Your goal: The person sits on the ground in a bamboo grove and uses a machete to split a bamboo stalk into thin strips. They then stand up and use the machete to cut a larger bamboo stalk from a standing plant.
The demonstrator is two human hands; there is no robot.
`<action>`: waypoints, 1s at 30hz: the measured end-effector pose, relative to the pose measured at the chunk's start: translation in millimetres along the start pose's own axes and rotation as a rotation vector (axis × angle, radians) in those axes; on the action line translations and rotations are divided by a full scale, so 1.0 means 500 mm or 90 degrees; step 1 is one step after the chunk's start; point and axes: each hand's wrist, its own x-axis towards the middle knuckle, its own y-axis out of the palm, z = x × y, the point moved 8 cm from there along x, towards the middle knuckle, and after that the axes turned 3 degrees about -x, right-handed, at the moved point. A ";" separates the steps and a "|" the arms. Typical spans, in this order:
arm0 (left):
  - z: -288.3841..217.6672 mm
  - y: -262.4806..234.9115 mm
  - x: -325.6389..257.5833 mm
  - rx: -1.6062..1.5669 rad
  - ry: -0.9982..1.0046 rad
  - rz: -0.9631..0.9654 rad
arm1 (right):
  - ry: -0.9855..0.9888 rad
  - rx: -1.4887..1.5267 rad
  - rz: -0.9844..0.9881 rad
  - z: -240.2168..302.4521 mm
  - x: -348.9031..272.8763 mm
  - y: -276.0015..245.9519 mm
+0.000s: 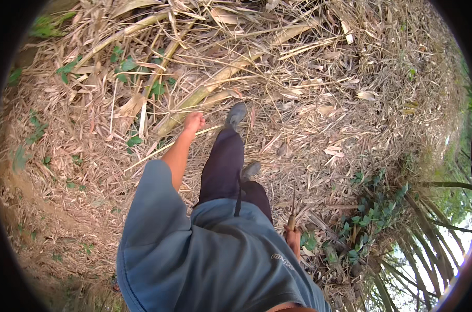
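Dry leaf litter covers the ground [75,166], with a thick stalk [198,95] towards 11 o'clock and green plants [373,216] at 4 o'clock. The left hand [194,121], at 10 o'clock near the stalk, is curled into a loose fist; I cannot tell whether it grips anything. The right hand [293,239], at 5 o'clock, wraps a wooden-handled tool [291,222] pointing to 12.

Dry leaf litter [308,127] spreads beside leafy green plants [375,216].
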 end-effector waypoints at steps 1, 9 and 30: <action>0.003 0.003 0.055 -0.016 -0.035 -0.007 | 0.038 -0.039 -0.007 -0.012 -0.004 -0.003; -0.088 0.153 0.539 -0.398 -0.063 0.035 | 0.175 -0.232 0.005 -0.016 -0.108 -0.007; -0.202 0.114 0.516 -0.666 0.053 -0.375 | 0.203 -0.176 -0.039 -0.027 -0.178 0.035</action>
